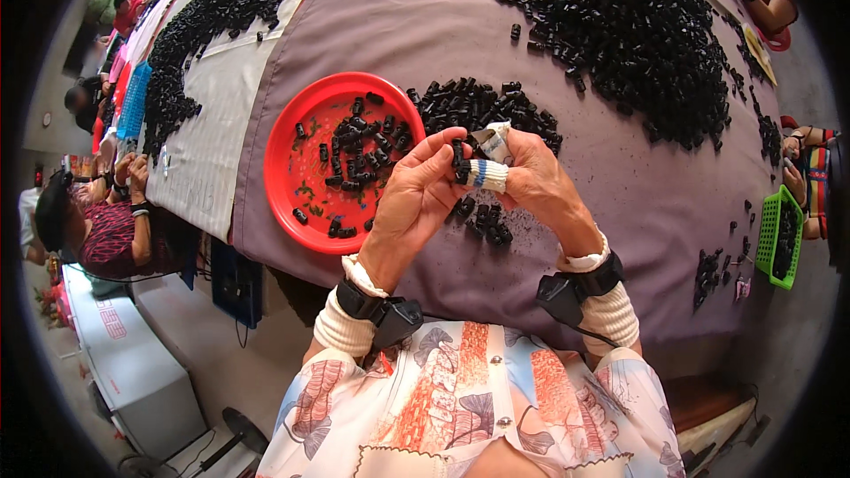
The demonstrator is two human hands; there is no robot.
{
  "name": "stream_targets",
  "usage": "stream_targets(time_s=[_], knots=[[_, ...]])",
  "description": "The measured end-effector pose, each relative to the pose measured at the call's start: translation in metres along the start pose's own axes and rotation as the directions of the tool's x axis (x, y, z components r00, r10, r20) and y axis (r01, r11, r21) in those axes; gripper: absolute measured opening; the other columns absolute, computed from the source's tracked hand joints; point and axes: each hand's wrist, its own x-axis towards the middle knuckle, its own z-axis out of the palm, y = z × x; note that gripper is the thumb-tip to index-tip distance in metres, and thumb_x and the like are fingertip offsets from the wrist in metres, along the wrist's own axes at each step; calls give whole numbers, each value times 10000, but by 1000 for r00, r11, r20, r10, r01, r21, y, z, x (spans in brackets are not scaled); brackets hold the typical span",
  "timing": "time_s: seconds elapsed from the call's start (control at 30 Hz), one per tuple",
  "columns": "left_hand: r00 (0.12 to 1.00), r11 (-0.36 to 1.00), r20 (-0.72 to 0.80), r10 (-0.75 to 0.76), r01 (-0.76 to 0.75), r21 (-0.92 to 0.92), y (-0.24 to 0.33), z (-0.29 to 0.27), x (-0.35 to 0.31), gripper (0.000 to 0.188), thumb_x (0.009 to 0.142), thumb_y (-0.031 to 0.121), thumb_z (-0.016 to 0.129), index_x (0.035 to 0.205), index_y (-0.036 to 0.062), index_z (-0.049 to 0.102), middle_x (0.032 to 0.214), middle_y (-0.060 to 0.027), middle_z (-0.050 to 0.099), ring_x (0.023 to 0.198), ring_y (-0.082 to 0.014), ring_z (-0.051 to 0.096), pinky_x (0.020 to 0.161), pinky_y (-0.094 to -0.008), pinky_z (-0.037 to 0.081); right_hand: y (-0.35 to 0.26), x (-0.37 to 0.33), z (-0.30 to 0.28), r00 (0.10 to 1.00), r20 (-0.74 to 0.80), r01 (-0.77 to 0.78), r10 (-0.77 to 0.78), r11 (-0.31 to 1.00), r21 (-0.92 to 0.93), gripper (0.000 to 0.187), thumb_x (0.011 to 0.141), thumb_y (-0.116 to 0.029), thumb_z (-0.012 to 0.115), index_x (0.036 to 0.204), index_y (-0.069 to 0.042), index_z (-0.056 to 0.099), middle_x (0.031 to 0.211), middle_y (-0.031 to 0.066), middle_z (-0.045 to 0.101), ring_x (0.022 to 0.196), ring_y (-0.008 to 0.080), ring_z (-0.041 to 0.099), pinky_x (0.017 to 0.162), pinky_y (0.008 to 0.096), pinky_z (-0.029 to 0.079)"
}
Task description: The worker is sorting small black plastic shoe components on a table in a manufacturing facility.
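Note:
In front of me, my left hand [414,193] pinches a small black plastic part [458,152] between thumb and fingertips. My right hand [540,184] meets it from the right, its fingers bent closed against the part. White knitted finger covers with blue stripes [489,175] wrap its thumb and forefinger. Whatever it grips between them is too small to make out. Just beyond both hands lies a small heap of black parts [496,111], and a few more loose parts [485,224] lie beneath them. Left of my left hand stands a round red tray [282,179] with scattered black parts inside.
A large pile of black parts [629,26] covers the far right of the mauve cloth [611,239]. Another pile [212,22] lies on the pale cloth at left. A green basket [768,243] stands at the right edge. Other people [111,217] sit around the table.

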Motion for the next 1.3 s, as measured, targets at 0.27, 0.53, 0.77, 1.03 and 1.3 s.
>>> stream_targets(time_s=[0.27,0.53,0.77,1.03,1.3], knots=[[998,1000,61,-16,17,-25,0,-2,-1,260,911,77,515,1162,9,524,973,-82,626,890,-134,610,785,-299,510,7,3,-3,998,36,50,-45,989,-136,298,736,-266,697,821,-21,549,639,37,527,535,119,500,475,277,399],[1000,1000,28,0,-1,14,2,6,-2,240,907,43,507,1138,-20,531,1000,-100,614,900,-152,604,820,-298,499,3,5,-5,993,89,94,-73,963,-254,432,702,-387,721,813,-8,547,641,91,526,574,188,511,527,324,401],[1000,998,12,-2,1,56,3,7,-2,236,899,30,516,1127,-26,537,1005,-101,614,902,-152,600,822,-296,495,9,7,-5,989,102,129,-103,947,-294,435,697,-392,715,799,-2,552,644,119,534,571,223,520,535,343,405],[1000,998,5,-7,7,59,2,6,-2,223,895,34,525,1107,-27,550,1011,-101,615,900,-154,603,816,-298,499,15,9,-4,964,104,266,-245,895,-357,359,726,-316,670,780,12,532,651,161,540,585,275,544,549,372,415],[999,996,-31,7,-4,92,0,9,-1,210,892,44,536,1091,-19,560,1001,-97,619,889,-154,607,800,-299,505,13,9,-4,973,110,229,-205,919,-321,319,725,-257,684,754,23,534,615,132,532,553,222,523,535,358,415]])
